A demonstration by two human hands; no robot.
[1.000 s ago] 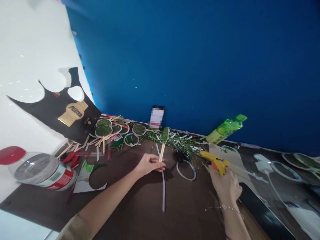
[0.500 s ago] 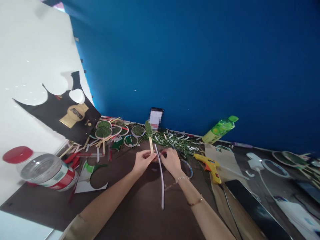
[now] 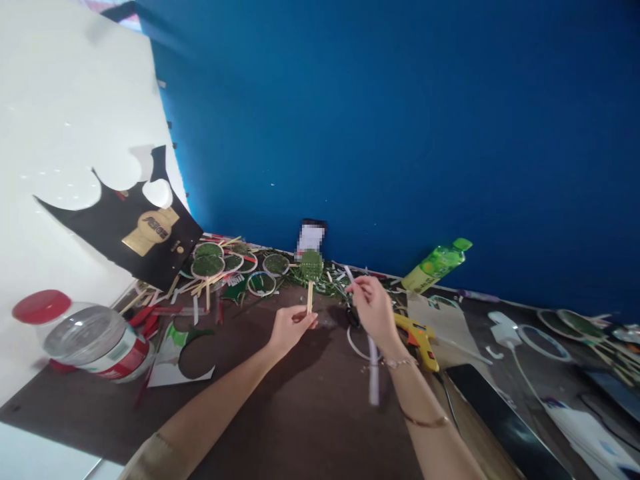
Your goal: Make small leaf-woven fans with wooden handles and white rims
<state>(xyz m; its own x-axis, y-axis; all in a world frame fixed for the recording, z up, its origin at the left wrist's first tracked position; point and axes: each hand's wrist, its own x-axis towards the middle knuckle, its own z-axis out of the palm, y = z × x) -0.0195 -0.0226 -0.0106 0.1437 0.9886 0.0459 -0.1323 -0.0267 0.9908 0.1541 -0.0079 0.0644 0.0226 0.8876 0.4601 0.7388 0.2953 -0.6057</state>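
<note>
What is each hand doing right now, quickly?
Left hand: closed, holding the pale sticks below a round green piece.
Right hand: closed, pinching a pale strip.

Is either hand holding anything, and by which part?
Left hand: the green paddle-shaped piece, by the lower part of its sticks. Right hand: the pale strip, near its upper end.

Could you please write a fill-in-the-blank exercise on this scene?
The rounded piece topping the pale wooden sticks in the left hand is ____.
The yellow plastic glue gun lies to the ____ of the pale narrow strip held by the right hand.
The lid of the large clear plastic container is ____.
Missing words: green; right; red.
</note>
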